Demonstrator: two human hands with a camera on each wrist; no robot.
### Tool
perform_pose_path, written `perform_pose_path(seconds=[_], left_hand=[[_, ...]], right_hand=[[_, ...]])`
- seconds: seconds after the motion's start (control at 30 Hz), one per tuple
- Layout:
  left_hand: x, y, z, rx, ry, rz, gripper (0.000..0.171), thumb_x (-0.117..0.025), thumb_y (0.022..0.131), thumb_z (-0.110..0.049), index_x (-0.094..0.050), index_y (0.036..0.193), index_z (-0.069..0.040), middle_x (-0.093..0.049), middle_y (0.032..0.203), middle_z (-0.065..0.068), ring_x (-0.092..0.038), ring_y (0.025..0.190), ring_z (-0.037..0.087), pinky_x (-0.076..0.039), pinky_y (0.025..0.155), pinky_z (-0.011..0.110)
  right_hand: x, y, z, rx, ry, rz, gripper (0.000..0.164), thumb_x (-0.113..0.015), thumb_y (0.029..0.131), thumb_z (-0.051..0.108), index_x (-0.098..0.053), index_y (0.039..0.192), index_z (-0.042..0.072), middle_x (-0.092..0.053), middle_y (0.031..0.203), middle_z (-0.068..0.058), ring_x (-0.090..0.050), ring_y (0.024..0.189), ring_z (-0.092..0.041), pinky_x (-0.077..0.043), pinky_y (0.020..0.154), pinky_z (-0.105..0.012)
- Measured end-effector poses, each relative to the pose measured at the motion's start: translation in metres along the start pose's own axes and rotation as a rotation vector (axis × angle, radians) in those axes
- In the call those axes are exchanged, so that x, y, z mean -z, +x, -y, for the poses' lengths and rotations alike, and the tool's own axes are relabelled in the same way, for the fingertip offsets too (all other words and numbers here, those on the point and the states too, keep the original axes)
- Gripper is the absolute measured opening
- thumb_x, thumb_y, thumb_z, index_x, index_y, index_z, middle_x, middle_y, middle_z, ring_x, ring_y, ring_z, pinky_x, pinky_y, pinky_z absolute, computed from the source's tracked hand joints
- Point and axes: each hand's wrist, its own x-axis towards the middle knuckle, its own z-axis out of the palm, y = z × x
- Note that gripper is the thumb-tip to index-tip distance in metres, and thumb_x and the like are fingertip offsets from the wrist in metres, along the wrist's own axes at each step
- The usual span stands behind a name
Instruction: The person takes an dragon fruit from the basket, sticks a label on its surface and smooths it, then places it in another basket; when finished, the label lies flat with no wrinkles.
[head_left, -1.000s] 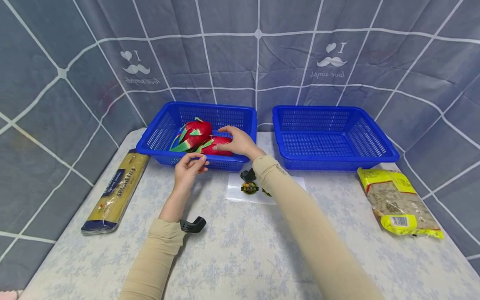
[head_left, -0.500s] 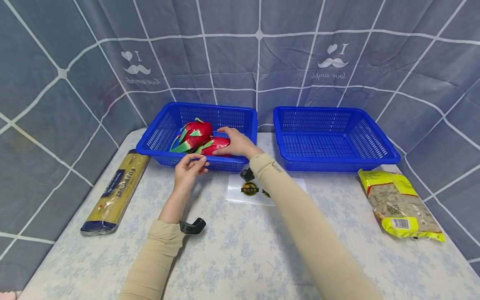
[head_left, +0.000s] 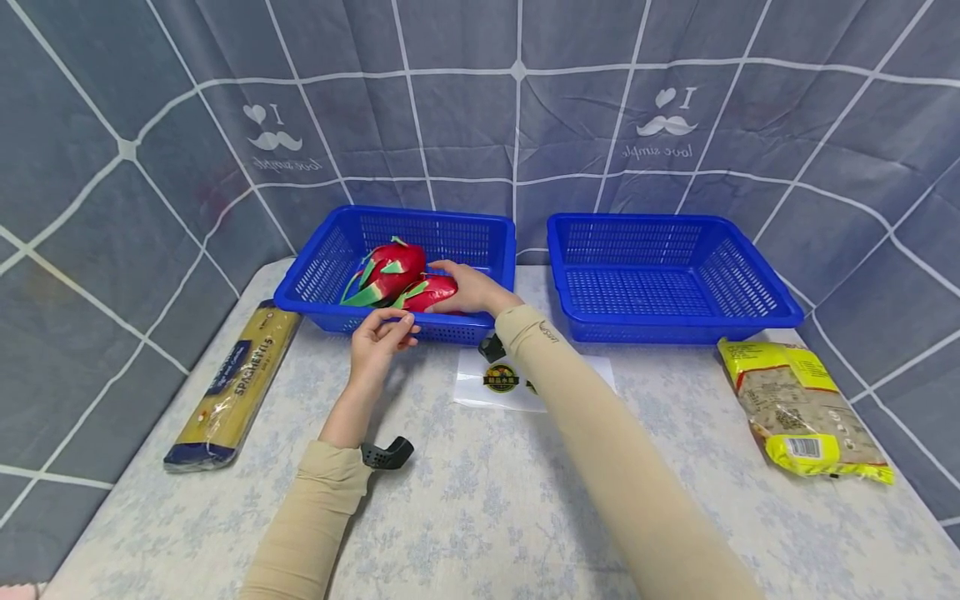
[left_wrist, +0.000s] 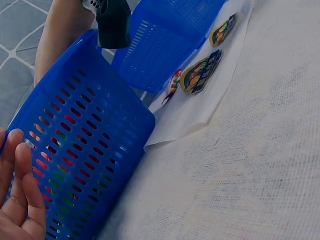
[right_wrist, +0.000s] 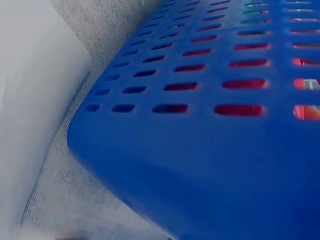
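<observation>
In the head view, two red dragon fruits with green-tipped scales lie in the left blue basket (head_left: 315,312). My right hand (head_left: 474,292) reaches over its front right rim and grips the front dragon fruit (head_left: 431,293), thumb on the near side and fingers beyond. The back dragon fruit (head_left: 395,267) lies against it on the left. My left hand (head_left: 373,340) is at the basket's front rim, fingers loosely bent; whether they touch the rim is hard to tell. In the right wrist view, the basket wall (right_wrist: 175,155) hides my right hand, and red shows through its slots.
A second blue basket (head_left: 675,332) stands to the right. A spaghetti pack (head_left: 232,387) lies at the left, a yellow-and-clear bag (head_left: 802,408) at the right. A white sheet with round fruit stickers (head_left: 500,379) lies before the baskets. A grey tile-patterned curtain (head_left: 465,125) hangs behind.
My right hand has moved slightly left and down onto the front dragon fruit, and its fingers have closed round it. My left hand has stayed at the front rim.
</observation>
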Motion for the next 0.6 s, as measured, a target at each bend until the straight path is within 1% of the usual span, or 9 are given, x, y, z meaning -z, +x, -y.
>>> perform_pose_path(seconds=[0.2, 0.3, 0.37, 0.5, 0.6], left_hand=[[0.001, 0.001, 0.000, 0.007, 0.022, -0.008, 0.015, -0.061, 0.091, -0.008, -0.058, 0.102, 0.002, -0.070, 0.076, 0.001, -0.064, 0.064, 0.017, -0.052, 0.068, 0.028], [0.001, 0.001, 0.000, 0.005, 0.028, -0.013, 0.015, -0.061, 0.091, -0.007, -0.058, 0.102, 0.003, -0.070, 0.077, 0.003, -0.064, 0.064, 0.018, -0.052, 0.068, 0.029], [0.001, 0.000, 0.000, 0.004, 0.030, -0.013, 0.016, -0.061, 0.091, -0.007, -0.058, 0.103, 0.004, -0.070, 0.077, 0.003, -0.064, 0.064, 0.017, -0.052, 0.068, 0.029], [0.001, 0.000, 0.000, 0.006, 0.032, -0.015, 0.017, -0.062, 0.091, -0.007, -0.058, 0.103, 0.004, -0.069, 0.076, 0.002, -0.064, 0.063, 0.014, -0.053, 0.069, 0.030], [0.001, 0.000, -0.001, 0.023, 0.034, -0.015, 0.015, -0.062, 0.091, -0.008, -0.059, 0.102, 0.002, -0.069, 0.075, 0.001, -0.064, 0.063, 0.014, -0.053, 0.070, 0.032]], right_hand=[[-0.001, 0.000, 0.002, 0.037, -0.001, 0.006, 0.069, -0.070, 0.083, 0.031, -0.040, 0.143, 0.016, -0.039, 0.145, -0.008, -0.037, 0.131, -0.023, -0.032, 0.105, -0.036], [-0.002, -0.001, 0.002, 0.046, -0.016, -0.012, 0.066, -0.071, 0.083, 0.033, -0.044, 0.141, 0.017, -0.042, 0.143, -0.007, -0.038, 0.129, -0.023, -0.033, 0.104, -0.036], [-0.002, -0.003, 0.002, 0.042, -0.037, -0.027, 0.065, -0.071, 0.082, 0.036, -0.046, 0.140, 0.018, -0.045, 0.140, -0.008, -0.041, 0.126, -0.024, -0.036, 0.102, -0.037], [0.000, -0.009, 0.005, 0.017, -0.057, -0.087, 0.068, -0.072, 0.080, 0.044, -0.048, 0.139, 0.021, -0.047, 0.134, -0.011, -0.046, 0.119, -0.026, -0.040, 0.097, -0.040], [0.006, -0.016, 0.007, 0.010, -0.067, -0.163, 0.069, -0.072, 0.078, 0.048, -0.049, 0.137, 0.023, -0.047, 0.133, -0.011, -0.046, 0.117, -0.028, -0.041, 0.095, -0.041]])
